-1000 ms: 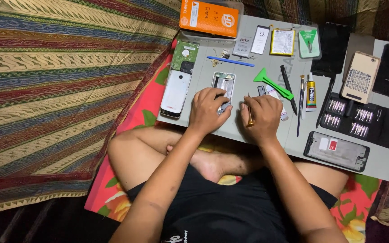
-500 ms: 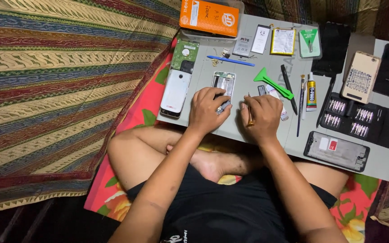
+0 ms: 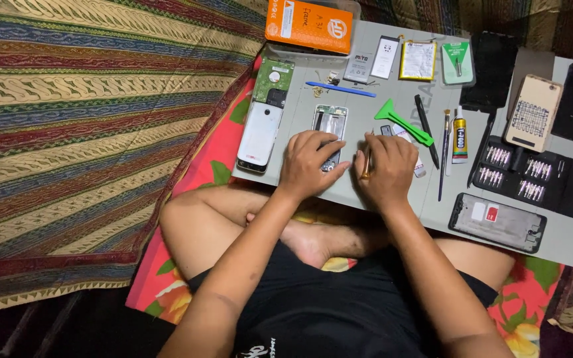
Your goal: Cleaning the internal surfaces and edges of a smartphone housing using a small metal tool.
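The left hand's point(image 3: 310, 162) grip lies flat and loose over the lower end of an opened silver phone frame point(image 3: 330, 122), pressing it to the grey bench point(image 3: 392, 199). The right hand's point(image 3: 387, 169) grip is closed round a thin yellow-handled tool point(image 3: 366, 166), held upright just beside the frame. Near them lie a green plastic pry tool point(image 3: 402, 121), a white phone back point(image 3: 260, 136), a blue stick point(image 3: 339, 89) and a black screwdriver-bit case point(image 3: 532, 176); an orange box point(image 3: 310, 25) sits at the far edge.
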